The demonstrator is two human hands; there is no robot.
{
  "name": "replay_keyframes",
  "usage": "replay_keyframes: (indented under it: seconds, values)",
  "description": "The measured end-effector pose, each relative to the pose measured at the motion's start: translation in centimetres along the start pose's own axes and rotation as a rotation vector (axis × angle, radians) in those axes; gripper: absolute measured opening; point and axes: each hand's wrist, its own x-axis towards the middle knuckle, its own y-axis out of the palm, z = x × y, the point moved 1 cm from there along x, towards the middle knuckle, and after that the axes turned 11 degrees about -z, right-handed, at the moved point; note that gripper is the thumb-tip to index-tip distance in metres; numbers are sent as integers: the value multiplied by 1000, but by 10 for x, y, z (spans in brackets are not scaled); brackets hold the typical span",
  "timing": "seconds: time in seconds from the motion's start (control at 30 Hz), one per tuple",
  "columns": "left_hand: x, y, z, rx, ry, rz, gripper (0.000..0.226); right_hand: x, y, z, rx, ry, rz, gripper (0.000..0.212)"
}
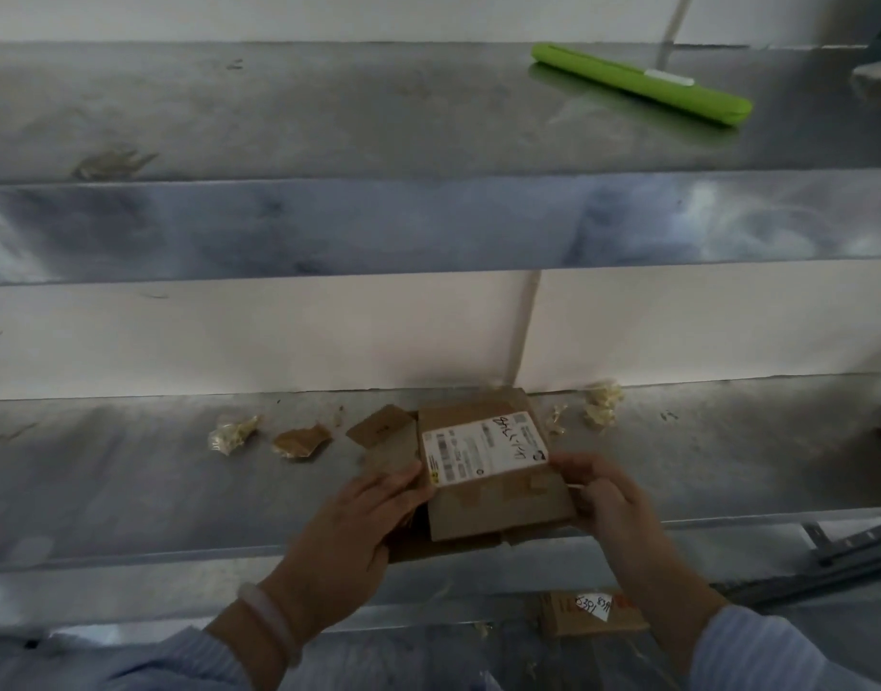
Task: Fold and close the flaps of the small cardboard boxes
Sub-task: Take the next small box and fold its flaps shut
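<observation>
A small brown cardboard box (493,496) with a white shipping label (483,448) lies on the metal shelf (129,466) in front of me. One flap (381,423) sticks out to its left. My left hand (358,521) grips the box's left side, with the thumb near the label's corner. My right hand (603,496) holds the right edge, fingers curled round it. The box's underside and its near flaps are partly hidden by my hands.
Crumpled tape scraps (231,433) and torn cardboard bits (299,441) lie around the box; more scraps (600,403) sit at the back right. A green roll (643,84) lies on the upper shelf. Another labelled box (593,613) sits below the shelf edge.
</observation>
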Motion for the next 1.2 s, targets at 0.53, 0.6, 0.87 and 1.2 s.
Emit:
replay_keyframes:
  seconds: [0.53, 0.6, 0.87, 1.2]
  values:
    - [45, 50, 26, 360, -69, 125, 88, 24, 13, -6, -1337, -388, 196, 74]
    - [47, 50, 30, 341, -77, 160, 95, 25, 21, -1, -1391, -486, 197, 69]
    - [14, 44, 32, 287, -145, 56, 80, 12, 49, -20, -1127, -711, 264, 63]
    - [24, 54, 33, 354, -168, 147, 93, 32, 57, -51, -1247, -793, 295, 82]
